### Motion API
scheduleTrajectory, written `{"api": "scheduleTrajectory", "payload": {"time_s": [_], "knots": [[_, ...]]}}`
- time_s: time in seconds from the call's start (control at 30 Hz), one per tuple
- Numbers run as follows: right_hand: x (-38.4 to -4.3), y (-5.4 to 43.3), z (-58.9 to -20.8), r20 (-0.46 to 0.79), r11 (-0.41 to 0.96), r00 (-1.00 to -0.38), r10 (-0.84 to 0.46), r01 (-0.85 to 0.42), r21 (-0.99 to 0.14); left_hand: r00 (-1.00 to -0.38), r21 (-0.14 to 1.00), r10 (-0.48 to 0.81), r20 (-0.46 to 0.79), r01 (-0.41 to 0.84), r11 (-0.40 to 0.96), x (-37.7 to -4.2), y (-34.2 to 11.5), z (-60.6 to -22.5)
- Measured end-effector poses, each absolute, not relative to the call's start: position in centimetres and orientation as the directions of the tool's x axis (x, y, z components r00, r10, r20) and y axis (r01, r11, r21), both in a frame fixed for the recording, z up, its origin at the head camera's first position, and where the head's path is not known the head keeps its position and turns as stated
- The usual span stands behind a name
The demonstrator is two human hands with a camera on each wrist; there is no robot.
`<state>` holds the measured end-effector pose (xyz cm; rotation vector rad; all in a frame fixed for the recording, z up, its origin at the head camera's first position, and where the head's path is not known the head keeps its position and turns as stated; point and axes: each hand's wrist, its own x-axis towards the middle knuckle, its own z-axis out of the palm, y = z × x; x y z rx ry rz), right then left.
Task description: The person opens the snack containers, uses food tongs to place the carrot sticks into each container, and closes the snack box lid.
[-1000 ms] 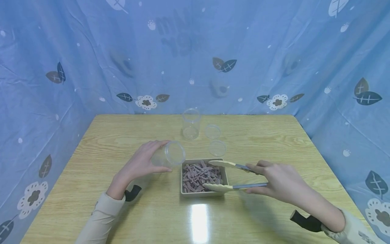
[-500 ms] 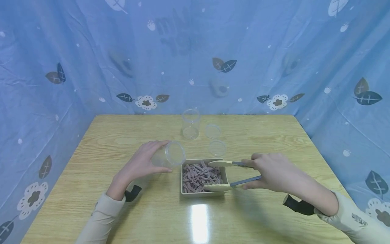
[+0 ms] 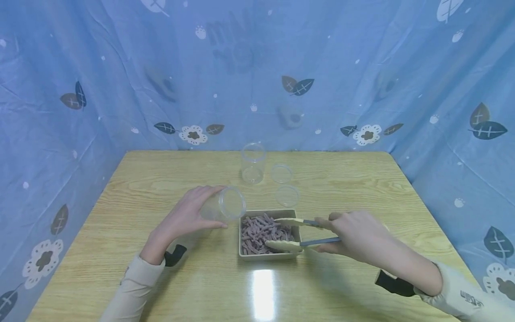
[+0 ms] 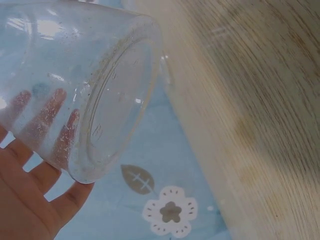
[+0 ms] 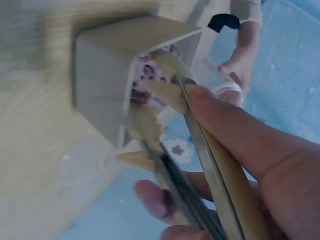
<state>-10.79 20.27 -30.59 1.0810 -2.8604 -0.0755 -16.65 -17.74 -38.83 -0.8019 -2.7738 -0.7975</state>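
My left hand [image 3: 187, 214] grips a clear plastic jar [image 4: 115, 95], tilted on its side with its mouth toward the box. Through its wall in the left wrist view, nothing shows inside but fingers behind it. My right hand [image 3: 354, 235] holds a pair of tongs [image 3: 319, 241] with cream tips and metal arms. The tong tips are spread apart and reach into a rectangular box [image 3: 270, 257]. Purplish strips of food [image 3: 261, 232] fill the box; their exact kind is unclear. In the right wrist view, thumb and fingers press the tongs' arms from both sides.
A second clear jar [image 3: 252, 165] stands upright behind the box. Two clear round lids [image 3: 281, 173] lie to its right on the wooden table [image 3: 181, 286]. A blue patterned curtain [image 3: 257, 67] surrounds the table's back and sides.
My right hand has moved left, and the tong tips have dipped lower into the strips, a little closer together. The left hand and its jar have stayed put.
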Motion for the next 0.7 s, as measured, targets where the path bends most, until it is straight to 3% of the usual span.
{"api": "scheduleTrajectory", "payload": {"time_s": [0.23,0.7], "knots": [[-10.3,21.3,-31.5,0.115,0.773,-0.765,-0.634,-0.630,0.071,-0.848,0.444,0.458,0.267,0.530,0.722,-16.6,-17.5,-38.9],[-10.7,22.5,-31.8,0.112,0.812,-0.810,-0.576,-0.583,-0.043,-0.825,0.392,0.486,0.288,0.564,0.727,-16.3,-17.2,-38.7]]}}
